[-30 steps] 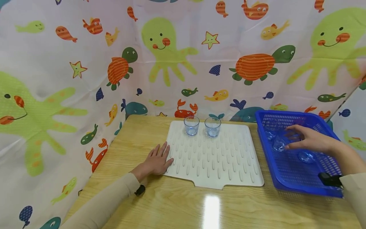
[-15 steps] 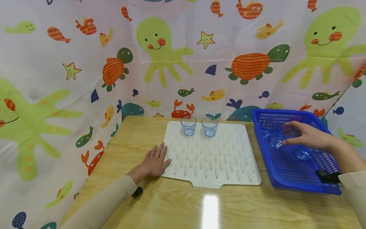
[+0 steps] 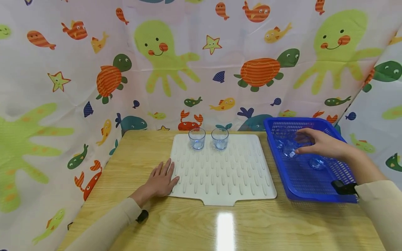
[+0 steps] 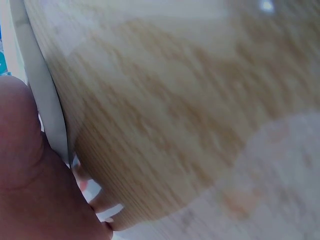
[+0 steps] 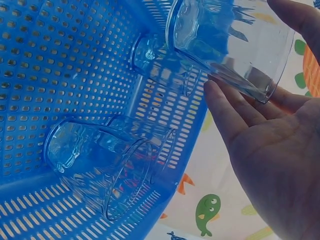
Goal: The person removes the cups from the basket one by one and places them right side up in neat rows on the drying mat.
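My left hand (image 3: 158, 183) lies flat on the wooden table, fingers spread, touching the left edge of a white ribbed draining board (image 3: 220, 177). Two clear glass tumblers, a left one (image 3: 197, 139) and a right one (image 3: 220, 140), stand upright near its back edge. At the right, my right hand (image 3: 323, 143) is over a blue plastic basket (image 3: 284, 177) and grips a tumbler (image 5: 225, 47) with thumb and fingers around its rim end. That tumbler is tilted on its side. Other tumblers, including one (image 5: 100, 165), lie sideways in the basket.
The wooden table (image 3: 176, 226) extends in front of the board. A patterned sea-animal curtain (image 3: 201, 80) closes off the back and sides, right behind the board and basket.
The head view has turned right, so everything sits farther left in it. My left hand stays on the board's edge; my right hand stays at the basket with the tumbler.
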### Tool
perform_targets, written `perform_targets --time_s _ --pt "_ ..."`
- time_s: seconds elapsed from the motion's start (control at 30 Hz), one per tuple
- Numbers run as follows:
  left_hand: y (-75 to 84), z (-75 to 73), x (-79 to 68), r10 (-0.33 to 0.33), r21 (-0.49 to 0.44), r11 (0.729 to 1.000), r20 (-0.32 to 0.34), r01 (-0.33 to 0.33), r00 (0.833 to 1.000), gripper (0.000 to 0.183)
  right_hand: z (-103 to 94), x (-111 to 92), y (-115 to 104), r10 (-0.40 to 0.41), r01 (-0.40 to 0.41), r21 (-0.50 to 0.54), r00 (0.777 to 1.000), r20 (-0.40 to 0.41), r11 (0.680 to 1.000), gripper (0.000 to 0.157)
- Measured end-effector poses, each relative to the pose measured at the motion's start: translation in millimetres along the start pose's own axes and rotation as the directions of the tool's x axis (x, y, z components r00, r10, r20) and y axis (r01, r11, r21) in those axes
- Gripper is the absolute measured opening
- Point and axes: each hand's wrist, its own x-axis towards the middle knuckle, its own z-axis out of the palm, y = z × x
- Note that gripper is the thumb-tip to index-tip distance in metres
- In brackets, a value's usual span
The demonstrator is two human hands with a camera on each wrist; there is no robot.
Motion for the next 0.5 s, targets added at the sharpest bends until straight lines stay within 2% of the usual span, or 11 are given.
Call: perform_targets --time_s 0.2,0.5 --pt "-3.4 -0.4 -3.3 0.029 -0.020 0.999 -0.021 -0.029 0.999 0.076 2.0 0 -4 0.001 -0.001 -0.002 1.000 -0.018 1.000 0.087" --pt "-6.4 2.6 -1.4 0.041 -0.028 0.999 -0.039 -0.042 0.998 0.075 4.8 -1 -14 0.057 -0.057 0.021 0.998 -0.028 0.998 0.095"
